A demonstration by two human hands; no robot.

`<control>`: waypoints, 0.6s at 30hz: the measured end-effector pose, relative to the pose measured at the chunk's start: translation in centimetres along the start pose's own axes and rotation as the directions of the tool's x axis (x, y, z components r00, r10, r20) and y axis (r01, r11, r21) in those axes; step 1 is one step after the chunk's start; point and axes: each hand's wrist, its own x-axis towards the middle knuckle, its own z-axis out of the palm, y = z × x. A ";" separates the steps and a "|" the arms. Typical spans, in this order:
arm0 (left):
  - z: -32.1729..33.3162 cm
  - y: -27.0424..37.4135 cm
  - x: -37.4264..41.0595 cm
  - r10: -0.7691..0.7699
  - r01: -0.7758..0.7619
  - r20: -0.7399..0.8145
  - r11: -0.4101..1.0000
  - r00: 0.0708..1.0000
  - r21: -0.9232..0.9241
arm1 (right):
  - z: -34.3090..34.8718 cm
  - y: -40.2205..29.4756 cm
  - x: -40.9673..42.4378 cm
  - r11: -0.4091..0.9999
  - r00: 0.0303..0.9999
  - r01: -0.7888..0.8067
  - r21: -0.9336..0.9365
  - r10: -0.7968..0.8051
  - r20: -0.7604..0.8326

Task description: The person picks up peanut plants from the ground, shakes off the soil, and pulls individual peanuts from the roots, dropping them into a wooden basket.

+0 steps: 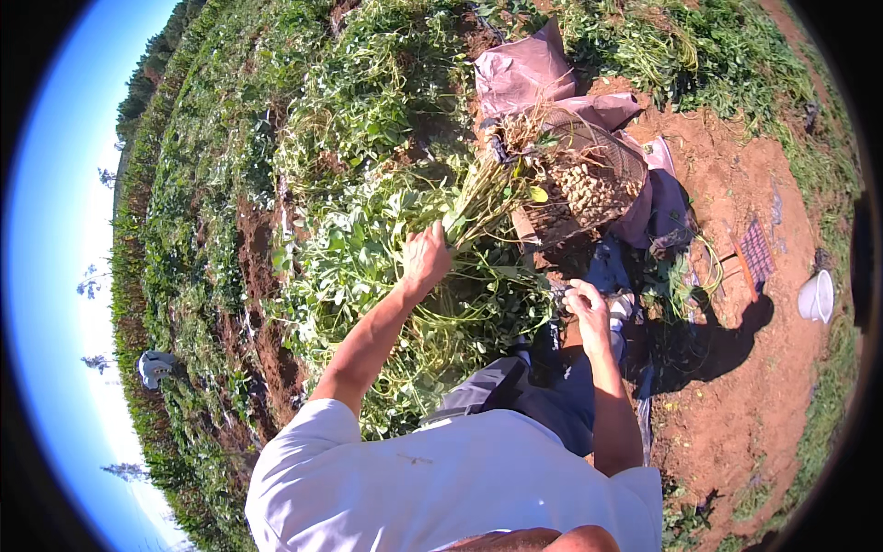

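Note:
My left hand [425, 257] is closed around the stems of a bundle of uprooted peanut plants [483, 200]. The leafy tops spread towards me and to the left. Its root end, with dry roots [521, 131], rests over the far-left side of a mesh basket [607, 148]. Inside the basket lies a heap of peanuts in their shells [586, 190]. Lower and to the right, my right hand [588, 310] hovers apart from the bundle, fingers loosely bent, and I see nothing held in it. A wooden board [524, 228] stands at the basket's near-left edge.
Pink sheeting [528, 72] lies around and beneath the basket. On bare soil [731, 172] to the right stand a small stool with a checked seat [755, 252] and a white bucket [816, 298]. Green plant rows [227, 193] fill the left, with a pale shape [155, 368] far off.

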 end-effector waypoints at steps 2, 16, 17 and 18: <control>-1.3 -0.2 -2.6 0.026 -0.027 -0.051 1.000 0.998 -0.007 | 5.9 -1.7 3.1 0.996 0.999 -0.003 0.086 -0.001 0.051; -5.7 -3.7 -15.5 -0.129 0.134 0.052 0.986 0.990 -0.096 | 16.4 -6.8 7.7 0.425 0.804 0.497 -0.756 -0.555 0.216; -5.7 -4.1 -15.9 -0.140 0.146 0.069 0.985 0.988 -0.089 | 16.4 -6.1 8.3 0.432 0.833 0.476 -0.766 -0.500 0.235; -5.7 -4.6 -16.3 -0.156 0.163 0.086 0.983 0.984 -0.081 | 16.7 -6.3 8.3 0.459 0.838 0.494 -0.739 -0.479 0.262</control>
